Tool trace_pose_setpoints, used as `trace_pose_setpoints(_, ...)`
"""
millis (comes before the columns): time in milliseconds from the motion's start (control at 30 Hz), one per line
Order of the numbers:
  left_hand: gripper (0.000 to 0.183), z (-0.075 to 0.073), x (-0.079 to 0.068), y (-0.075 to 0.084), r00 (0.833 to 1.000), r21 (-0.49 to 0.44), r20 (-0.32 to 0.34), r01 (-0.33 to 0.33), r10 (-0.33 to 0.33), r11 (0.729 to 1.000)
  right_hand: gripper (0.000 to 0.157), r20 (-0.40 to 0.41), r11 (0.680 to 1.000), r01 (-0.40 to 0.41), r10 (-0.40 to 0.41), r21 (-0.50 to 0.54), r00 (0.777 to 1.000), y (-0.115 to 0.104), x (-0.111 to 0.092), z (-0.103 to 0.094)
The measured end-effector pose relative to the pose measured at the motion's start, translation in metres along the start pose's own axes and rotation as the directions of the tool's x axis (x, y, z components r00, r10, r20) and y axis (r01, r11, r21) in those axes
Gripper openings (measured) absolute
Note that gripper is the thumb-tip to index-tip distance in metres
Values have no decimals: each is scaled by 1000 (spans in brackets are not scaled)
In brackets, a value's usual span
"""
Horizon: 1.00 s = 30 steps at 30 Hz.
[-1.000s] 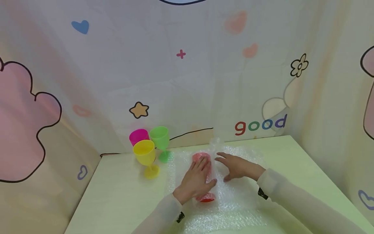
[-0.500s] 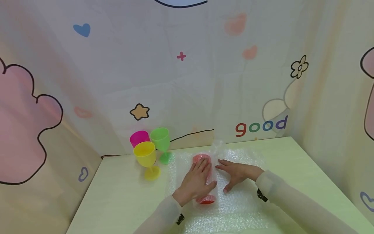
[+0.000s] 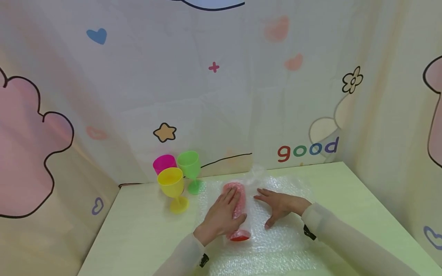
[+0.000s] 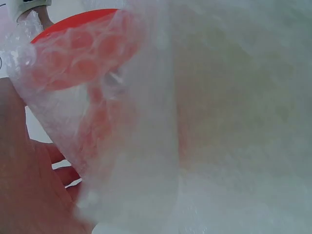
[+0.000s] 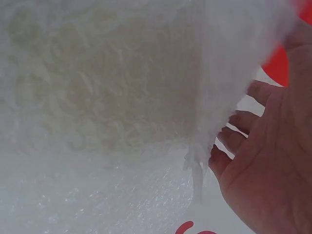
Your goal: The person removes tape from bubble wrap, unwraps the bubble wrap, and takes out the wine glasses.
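A red plastic goblet [image 3: 239, 235] lies on its side under a layer of clear bubble wrap [image 3: 269, 245], its foot towards the person. Across its length rests my left hand [image 3: 220, 215], fingers extended over the bowl and thumb out to the right. The left wrist view shows the goblet's red foot [image 4: 78, 51] through the bubbles, beside the palm. My right hand [image 3: 279, 204] is on the sheet just right of the goblet, fingers spread. In the right wrist view, a raised fold of bubble wrap [image 5: 214, 87] stands at its fingertips.
Three goblets stand upright at the table's back left: yellow [image 3: 171, 184], green [image 3: 189, 163] and magenta [image 3: 164, 163]. A patterned curtain [image 3: 221, 99] hangs behind the pale table [image 3: 138, 237]. The bubble wrap reaches towards the table's front and back edges.
My left hand has shifted slightly left, and the wrapped goblet under it has moved left too. Over the full second, my right hand has come a little nearer the person. The upright goblets are unchanged.
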<state>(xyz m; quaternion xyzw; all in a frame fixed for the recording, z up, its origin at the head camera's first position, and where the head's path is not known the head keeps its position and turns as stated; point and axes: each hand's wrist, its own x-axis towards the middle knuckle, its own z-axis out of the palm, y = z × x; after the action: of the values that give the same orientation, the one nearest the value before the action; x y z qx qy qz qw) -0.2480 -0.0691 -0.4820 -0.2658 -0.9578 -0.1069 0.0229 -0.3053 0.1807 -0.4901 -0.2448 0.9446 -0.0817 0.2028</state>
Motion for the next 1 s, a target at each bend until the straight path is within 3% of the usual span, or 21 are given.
trace_pose_setpoints(400, 78, -5, -16, -19, 999, -33, -10, 37, -37, 999, 108, 3, 1000, -10, 10, 16, 1000, 6, -5, 0)
trace_pose_setpoints(700, 80, -10, -29, -31, 998, -129, -9, 55, -57, 990, 108, -2, 999, -27, 27, 36, 1000, 12, -11, -1)
trace_pose_setpoints(900, 78, -14, -17, -15, 994, -72, -95, 49, -56, 996, 109, -6, 999, -18, 18, 40, 1000, 14, -12, 1)
trace_pose_setpoints(1000, 75, -19, -9, 2, 993, -49, -122, -12, 6, 999, 109, -8, 999, -24, 24, 34, 1000, 13, -13, 1)
